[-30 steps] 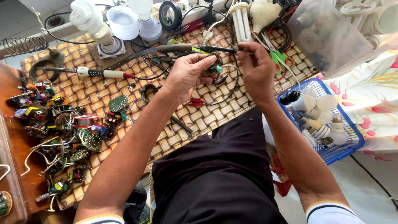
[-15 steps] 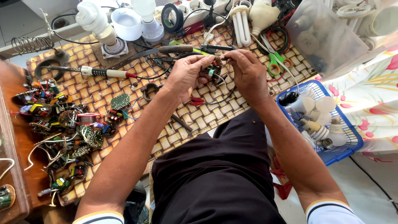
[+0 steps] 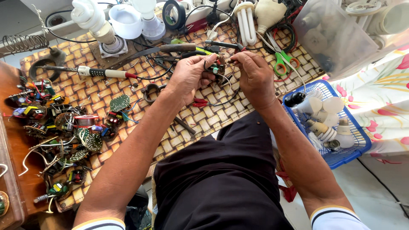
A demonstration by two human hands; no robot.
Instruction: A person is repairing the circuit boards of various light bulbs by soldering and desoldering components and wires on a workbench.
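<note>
fingers (image 3: 203,70) of the left hand (image 3: 187,79) and the right hand (image 3: 255,76) close together on a small circuit board (image 3: 219,68), pinching it from both sides above the woven mat (image 3: 196,117) that covers the table. the board sits between the two hands, lifted off the mat, near the far middle of the work area; it looks dark, with small parts and thin wires hanging from it, though its detail is too small to read clearly.

to the right, a blue plastic basket (image 3: 355,147) holds several white lamp bases and bulb parts, one with a black cap. beyond it, at the far right, a clear plastic tub (image 3: 336,32) holds pale bulb housings, blurred through its wall. a white round cup (image 3: 125,21) stands at the far edge beside a spiral lamp (image 3: 89,17).

on the left side of the mat lies a heap of round green circuit boards (image 3: 64,127) with coloured wires. a soldering iron (image 3: 89,72) lies just beyond them, and green-handled scissors (image 3: 281,61) lie near the right hand.
</note>
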